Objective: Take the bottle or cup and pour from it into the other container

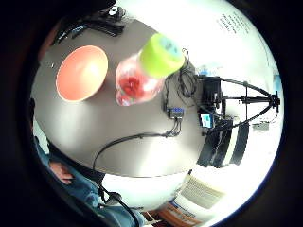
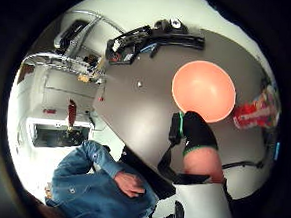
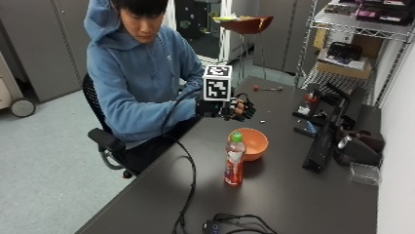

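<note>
- A black cable (image 3: 189, 180) runs along the near part of the dark surface (image 3: 292, 195); it ends near a small connector box (image 3: 214, 226) at the front edge; in the little finger side palm view the same box (image 1: 176, 112) lies beside the bottle.
- The bottle (image 3: 234, 161) stands upright on the surface, near the middle; it has a green cap and a red label; nothing touches it; in the little finger side palm view the bottle (image 1: 144, 71) shows from above, cap toward the camera.
- The orange bowl (image 3: 252, 143) sits just behind the bottle, close to it but whether they touch I cannot tell; the thumb side palm view shows the bowl (image 2: 204, 91) with nothing visible inside it; the little finger side palm view shows the bowl (image 1: 81, 73) beside the bottle on the surface.
- The gloved right hand (image 3: 235, 109) hangs in the air above and behind the bowl, apart from both bowl and bottle; its fingers are loosely curled and hold nothing; one gloved fingertip (image 2: 196, 132) shows in the thumb side palm view, over the rim of the bowl.
- The person's bare hand (image 2: 129, 184) lies in the lap below the edge of the surface; the person in a blue hooded top (image 3: 136, 78) sits on a black chair (image 3: 107, 141) at the far left edge.
- Black equipment (image 3: 330, 131) stands along the right side of the surface; a wire shelf rack (image 3: 350, 44) stands farther back.
</note>
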